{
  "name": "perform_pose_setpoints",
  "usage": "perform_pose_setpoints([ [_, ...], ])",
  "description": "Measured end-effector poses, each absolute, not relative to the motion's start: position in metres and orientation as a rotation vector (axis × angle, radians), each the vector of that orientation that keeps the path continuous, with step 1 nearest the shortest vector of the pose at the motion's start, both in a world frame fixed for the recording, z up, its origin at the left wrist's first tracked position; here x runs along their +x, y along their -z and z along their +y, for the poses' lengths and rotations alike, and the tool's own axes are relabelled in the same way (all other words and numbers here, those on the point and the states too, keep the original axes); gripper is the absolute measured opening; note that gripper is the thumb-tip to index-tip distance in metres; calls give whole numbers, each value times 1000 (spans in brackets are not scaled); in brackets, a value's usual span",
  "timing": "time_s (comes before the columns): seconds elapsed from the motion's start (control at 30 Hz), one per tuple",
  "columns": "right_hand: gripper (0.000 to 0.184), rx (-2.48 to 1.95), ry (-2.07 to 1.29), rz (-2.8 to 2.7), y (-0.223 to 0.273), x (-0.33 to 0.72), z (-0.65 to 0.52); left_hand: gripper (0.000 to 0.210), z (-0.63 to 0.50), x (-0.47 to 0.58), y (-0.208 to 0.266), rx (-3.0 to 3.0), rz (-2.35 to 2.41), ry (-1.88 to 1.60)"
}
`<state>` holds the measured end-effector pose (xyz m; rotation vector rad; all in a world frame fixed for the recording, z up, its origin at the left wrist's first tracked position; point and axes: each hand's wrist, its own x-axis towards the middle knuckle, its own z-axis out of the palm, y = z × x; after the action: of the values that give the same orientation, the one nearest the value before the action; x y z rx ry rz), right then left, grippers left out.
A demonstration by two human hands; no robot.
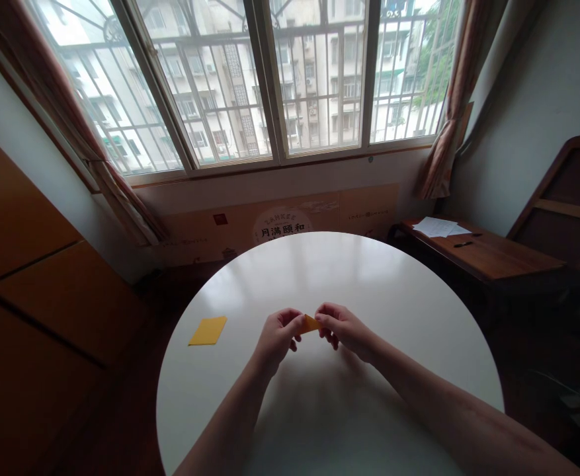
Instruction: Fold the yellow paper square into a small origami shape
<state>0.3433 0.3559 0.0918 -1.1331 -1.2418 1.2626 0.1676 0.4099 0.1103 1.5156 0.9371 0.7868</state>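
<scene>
A small folded piece of yellow paper [310,324] is pinched between my two hands, a little above the white round table [369,277]. My left hand [282,332] grips its left end between thumb and fingers. At the other end, my right hand [339,324] holds it the same way, so both hands hide part of the paper. A stack of square yellow paper [207,330] lies flat on the table, to the left of my left hand and apart from it.
Behind the table on the right stands a low wooden bench [498,254] with white sheets [438,227] and a dark pen [463,244] on it. Beyond the table's far edge is a printed panel [195,225] under the barred windows. A wooden cabinet [41,297] stands at the left.
</scene>
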Motion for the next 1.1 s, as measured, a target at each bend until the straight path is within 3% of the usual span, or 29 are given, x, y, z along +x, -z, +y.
perform_pose_setpoints([
  [0.33,44,-1004,-1201,-1222,-81,350,363,33,409,166,-110,1360,985,-883],
  [1.1,41,-1144,-1114,-1187,-79,341,366,23,411,168,-105,1188,973,-906],
])
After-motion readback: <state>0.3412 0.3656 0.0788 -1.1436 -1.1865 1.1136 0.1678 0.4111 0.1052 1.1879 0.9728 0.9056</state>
